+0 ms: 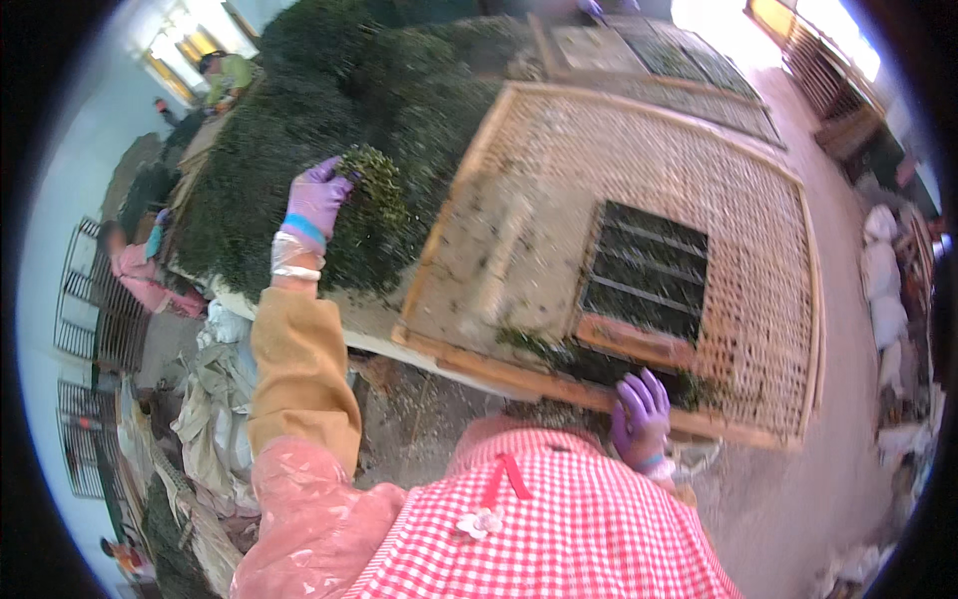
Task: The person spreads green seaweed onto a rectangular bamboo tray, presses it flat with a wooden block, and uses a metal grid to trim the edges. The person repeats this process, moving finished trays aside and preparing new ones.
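My left hand [318,198], in a purple glove, grips a clump of green leafy material [374,187] at the edge of a large dark green heap [299,90]. My right hand [641,412], also gloved in purple, is at the near wooden edge of a woven tray [748,284], its fingers spread and nothing seen in them. On the tray lies a frame [636,341] with several slots filled with dark green material. A flat pale board or sheet [509,254] with scattered bits is left of the frame. Loose green bits lie along the tray's near edge.
More trays with green panels [673,56] stand at the far right. White sacks [883,262] line the right side, with crumpled sacks [217,419] on the left below the heap. A person in pink [138,269] and one in green [228,75] are at the left.
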`<state>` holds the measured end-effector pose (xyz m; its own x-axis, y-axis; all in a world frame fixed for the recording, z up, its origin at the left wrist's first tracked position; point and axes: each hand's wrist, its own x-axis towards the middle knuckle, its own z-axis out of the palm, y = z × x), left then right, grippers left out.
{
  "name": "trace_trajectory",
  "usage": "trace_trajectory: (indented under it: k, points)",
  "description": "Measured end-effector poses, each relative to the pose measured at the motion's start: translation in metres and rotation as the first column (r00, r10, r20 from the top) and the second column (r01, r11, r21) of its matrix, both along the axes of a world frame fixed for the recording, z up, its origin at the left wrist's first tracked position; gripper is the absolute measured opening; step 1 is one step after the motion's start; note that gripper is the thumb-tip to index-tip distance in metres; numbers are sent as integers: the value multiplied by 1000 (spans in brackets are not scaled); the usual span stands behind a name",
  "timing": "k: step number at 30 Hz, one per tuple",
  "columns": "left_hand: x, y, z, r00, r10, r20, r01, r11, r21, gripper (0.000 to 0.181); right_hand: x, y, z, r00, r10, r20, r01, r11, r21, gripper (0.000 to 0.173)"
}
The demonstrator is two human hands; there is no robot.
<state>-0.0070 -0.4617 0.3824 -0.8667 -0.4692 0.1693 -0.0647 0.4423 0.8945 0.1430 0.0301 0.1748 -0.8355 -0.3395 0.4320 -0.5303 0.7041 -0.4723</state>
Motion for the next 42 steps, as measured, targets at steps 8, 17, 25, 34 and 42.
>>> trace_trajectory:
  k: [8, 17, 25, 34, 42]
  points:
    - [61, 220, -92, 819, -542, 190, 491, 832, 257, 48, 20, 39, -22, 977, 179, 119, -185, 982, 39, 31]
    - [105, 349, -220, 761, -197, 618, 627, 468, -623, 37, 12, 95, -6, 991, 22, 130, -40, 990, 137, 36]
    - [102, 397, -225, 763, -358, 538, 644, 363, -673, 40, 3, 93, -27, 977, -138, 165, 78, 941, 328, 39]
    - [100, 310, -230, 861, -240, 448, 497, 210, -842, 29, -1, 91, -30, 943, -189, 273, 69, 916, 396, 45]
    - [135, 323, -220, 794, -380, 474, 575, 218, -788, 58, -18, 39, -24, 989, -121, 88, 96, 964, 248, 40]
